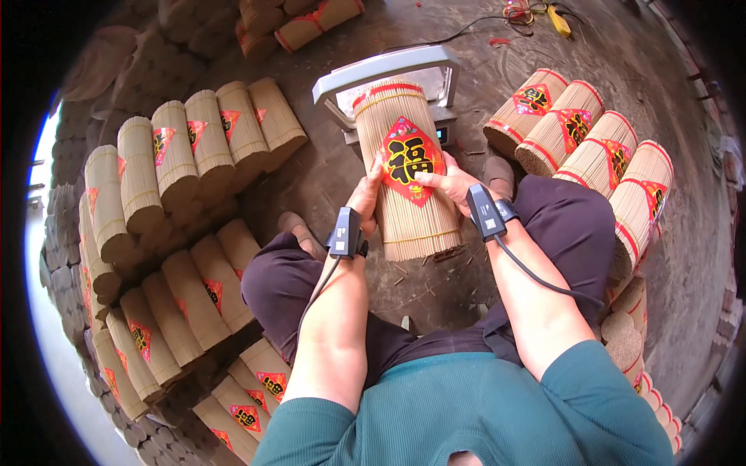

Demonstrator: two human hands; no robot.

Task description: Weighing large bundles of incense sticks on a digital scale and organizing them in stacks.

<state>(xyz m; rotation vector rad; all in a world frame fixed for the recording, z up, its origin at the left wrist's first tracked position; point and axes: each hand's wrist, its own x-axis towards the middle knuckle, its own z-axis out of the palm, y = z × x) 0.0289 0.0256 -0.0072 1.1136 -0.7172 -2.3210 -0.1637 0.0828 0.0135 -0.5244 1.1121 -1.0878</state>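
Between my two hands is a thick bundle of thin tan sticks [420, 225], tied with yellowish bands, a red band at its far end. A red diamond label with black lettering is on its upper side. My left hand [367, 198] grips the bundle's left side, its fingers partly hidden beneath. On the right side my right hand [453, 186] holds it, the thumb lying over the label. The bundle's far end overlaps a scale with a grey tubular frame [385, 64]; whether it rests on the scale I cannot tell.
Stacked stick bundles [175, 155] stand in rows on the left. More red-banded bundles [583, 128] line the right side, near my knee. Other bundles [318, 23] lie at the far end. A black cable [458, 35] and a yellow object [559, 22] are on the floor.
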